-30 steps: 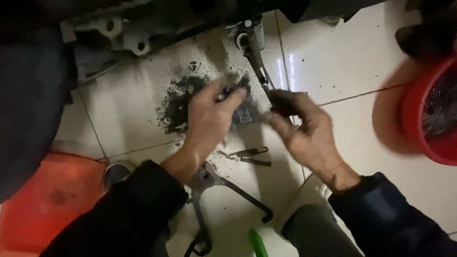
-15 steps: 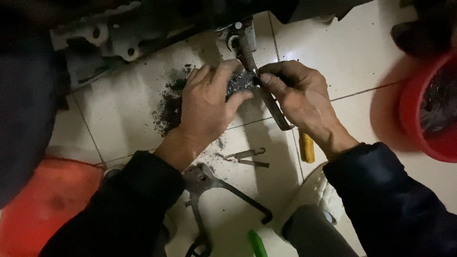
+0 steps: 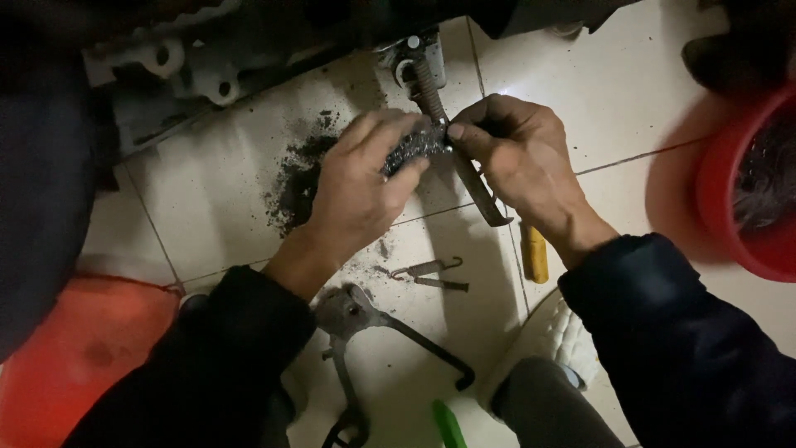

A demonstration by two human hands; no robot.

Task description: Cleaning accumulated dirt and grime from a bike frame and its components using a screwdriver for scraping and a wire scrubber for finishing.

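A: What are the 2 hands doing?

B: The left hand (image 3: 356,195) is clenched around a dark wad of steel wool (image 3: 412,151), pressing it against a long metal bar (image 3: 452,141) that hangs down from the machine frame (image 3: 207,75) at the top of the view. The right hand (image 3: 518,158) pinches the same bar just beside the wad, thumb and fingers closed on it.

A: Where does the bar sit?

B: Between the 2 hands, tilted, its upper end threaded and fixed at the frame, its lower end bent and free above the tile floor (image 3: 613,91).

A: And underneath?

B: A patch of black grit (image 3: 298,178) lies on the tiles left of the left wrist. Below the hands lie a small spring with hooked ends (image 3: 427,272) and a dark forked bracket (image 3: 373,332). A yellow handle (image 3: 535,253) shows just beside the right sleeve.

A: Anything at the edges?

B: A red basin (image 3: 746,207) stands on the right, well apart from the hands, and an orange object (image 3: 75,357) lies at lower left. A green tip (image 3: 448,423) pokes in at the bottom.
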